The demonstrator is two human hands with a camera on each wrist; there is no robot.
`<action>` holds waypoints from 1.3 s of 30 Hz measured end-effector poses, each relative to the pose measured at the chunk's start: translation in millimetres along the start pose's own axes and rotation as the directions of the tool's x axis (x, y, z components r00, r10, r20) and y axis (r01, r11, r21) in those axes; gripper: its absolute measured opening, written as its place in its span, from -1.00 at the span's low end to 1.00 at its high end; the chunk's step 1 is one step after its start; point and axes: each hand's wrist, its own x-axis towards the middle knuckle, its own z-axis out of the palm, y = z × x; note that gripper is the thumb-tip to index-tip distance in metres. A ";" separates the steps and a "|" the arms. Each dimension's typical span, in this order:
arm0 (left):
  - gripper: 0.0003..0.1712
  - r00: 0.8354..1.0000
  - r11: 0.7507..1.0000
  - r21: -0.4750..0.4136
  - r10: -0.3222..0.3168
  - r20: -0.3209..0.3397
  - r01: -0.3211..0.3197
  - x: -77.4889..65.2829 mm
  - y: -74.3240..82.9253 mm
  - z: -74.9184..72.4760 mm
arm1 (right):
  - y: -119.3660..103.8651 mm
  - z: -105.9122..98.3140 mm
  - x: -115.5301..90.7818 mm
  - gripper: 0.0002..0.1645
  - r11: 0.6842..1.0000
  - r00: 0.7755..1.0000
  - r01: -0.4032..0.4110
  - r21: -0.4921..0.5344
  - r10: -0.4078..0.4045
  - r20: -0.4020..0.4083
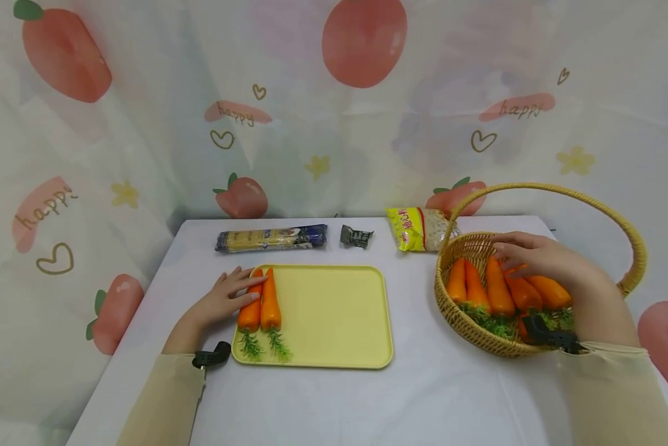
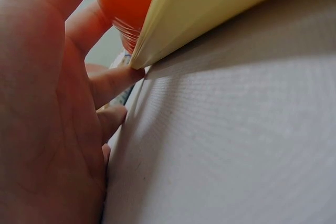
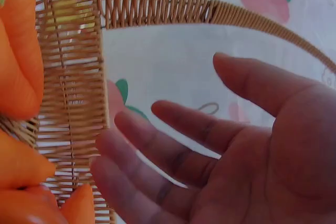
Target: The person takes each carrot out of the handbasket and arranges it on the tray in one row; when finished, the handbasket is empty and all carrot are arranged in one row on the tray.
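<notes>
Two orange carrots with green tops lie side by side at the left end of a yellow tray point(image 1: 334, 316). My left hand point(image 1: 228, 297) rests at the tray's left edge, its fingers stretched over the outer carrot point(image 1: 250, 316) and touching near the inner carrot point(image 1: 269, 303). In the left wrist view, some fingers lie against the tray's rim point(image 2: 152, 51). Over the wicker basket point(image 1: 451, 310) at the right, my right hand point(image 1: 546, 257) hovers with relaxed, spread fingers and an empty palm. Several carrots point(image 1: 498, 291) lie in the basket, partly hidden by that hand and wrist.
Along the table's back lie a blue-ended noodle packet point(image 1: 272, 238), a small dark wrapped packet point(image 1: 356, 236) and a yellow and clear bag point(image 1: 417, 229). The basket's tall handle point(image 1: 557, 189) arches above it. A fruit-patterned cloth point(image 1: 334, 136) hangs behind.
</notes>
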 end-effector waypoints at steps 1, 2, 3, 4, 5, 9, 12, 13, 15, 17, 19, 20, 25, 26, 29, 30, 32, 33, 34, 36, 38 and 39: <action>-0.38 1.000 1.000 0.022 -0.012 0.007 0.011 7.1 -14.5 2.7 | 1.1 -1.4 -0.2 -0.16 1.000 1.000 -0.012 -0.019 0.011 -0.007; -0.38 1.000 0.999 0.031 -0.018 0.016 0.018 10.7 -21.6 3.2 | 1.8 -2.6 -0.5 -0.14 0.999 1.000 -0.024 -0.036 0.023 -0.015; -0.38 1.000 0.999 0.034 -0.010 0.010 0.010 9.8 -18.9 2.9 | 2.8 -3.8 -0.6 -0.12 0.998 0.999 -0.033 -0.053 0.032 -0.020; -0.38 1.000 0.999 0.035 -0.009 0.009 0.008 9.9 -18.8 2.5 | 3.2 -5.1 -1.0 -0.10 0.996 0.999 -0.048 -0.071 0.046 -0.025; -0.38 1.000 0.999 0.038 -0.007 0.008 0.007 10.0 -19.0 2.3 | 4.2 -6.2 -1.2 -0.07 0.993 0.998 -0.064 -0.097 0.061 -0.035; -0.38 1.000 0.999 0.041 -0.007 0.007 0.007 10.0 -18.4 2.3 | 10.3 -10.6 -2.9 0.00 0.969 0.988 -0.142 -0.201 0.127 -0.084; -0.38 1.000 0.999 0.036 -0.009 0.009 0.009 9.8 -18.2 2.9 | 15.1 -12.9 -5.5 0.04 0.948 0.979 -0.192 -0.255 0.168 -0.112; -0.38 1.000 0.999 0.033 -0.009 0.009 0.009 9.8 -18.2 3.1 | 16.5 -13.4 -6.5 0.04 0.942 0.978 -0.200 -0.269 0.174 -0.117; -0.38 1.000 1.000 0.027 -0.009 0.010 0.009 9.6 -18.2 3.4 | 19.5 -14.3 -8.6 0.02 0.935 0.977 -0.203 -0.290 0.174 -0.121; -0.38 1.000 1.000 0.020 -0.007 0.011 0.007 9.5 -18.1 3.5 | 22.2 -14.8 -10.6 -0.01 0.928 0.978 -0.199 -0.315 0.167 -0.125; -0.38 1.000 1.000 0.018 -0.007 0.012 0.007 9.3 -18.0 3.7 | 24.6 -14.6 -12.0 0.00 0.927 0.977 -0.206 -0.314 0.178 -0.114; -0.38 1.000 1.000 0.017 -0.006 0.013 0.006 9.3 -17.9 3.8 | 25.6 -14.1 -12.3 0.01 0.926 0.977 -0.209 -0.315 0.184 -0.108; -0.38 1.000 1.000 0.017 -0.001 0.011 0.001 9.4 -17.9 4.0 | 29.3 -11.3 -10.8 0.04 0.930 0.978 -0.207 -0.303 0.191 -0.083; -0.38 1.000 1.000 0.017 0.000 0.012 0.000 9.5 -18.1 4.0 | 29.8 -10.8 -10.1 0.03 0.931 0.979 -0.203 -0.302 0.187 -0.081; -0.38 1.000 1.000 0.020 0.001 0.014 -0.001 9.6 -18.7 3.5 | 31.8 -9.9 -8.4 -0.01 0.935 0.980 -0.198 -0.295 0.185 -0.074; -0.38 1.000 1.000 0.020 0.000 0.015 0.000 9.6 -18.8 3.4 | 32.7 -9.9 -7.8 -0.02 0.935 0.980 -0.197 -0.295 0.184 -0.072; -0.38 1.000 1.000 0.021 -0.002 0.016 0.002 9.5 -18.9 3.2 | 34.0 -9.7 -7.1 -0.02 0.937 0.979 -0.202 -0.285 0.190 -0.072; -0.38 1.000 1.000 0.021 -0.004 0.015 0.004 9.4 -18.9 3.1 | 34.4 -9.4 -6.8 -0.02 0.937 0.978 -0.207 -0.283 0.194 -0.074; -0.38 1.000 1.000 0.020 -0.006 0.015 0.005 9.4 -19.0 3.1 | 34.9 -9.2 -6.5 -0.01 0.938 0.978 -0.208 -0.278 0.195 -0.073; -0.38 1.000 1.000 0.017 -0.008 0.013 0.008 9.2 -18.9 3.4 | 35.6 -8.4 -5.9 0.00 0.939 0.977 -0.212 -0.271 0.201 -0.070; -0.38 1.000 1.000 0.017 -0.009 0.011 0.009 9.2 -19.1 3.6 | 36.1 -6.8 -4.7 0.01 0.946 0.978 -0.207 -0.249 0.199 -0.057; -0.38 1.000 1.000 0.018 -0.010 0.011 0.010 9.1 -19.2 3.7 | 36.2 -5.5 -4.0 0.00 0.954 0.980 -0.200 -0.223 0.195 -0.043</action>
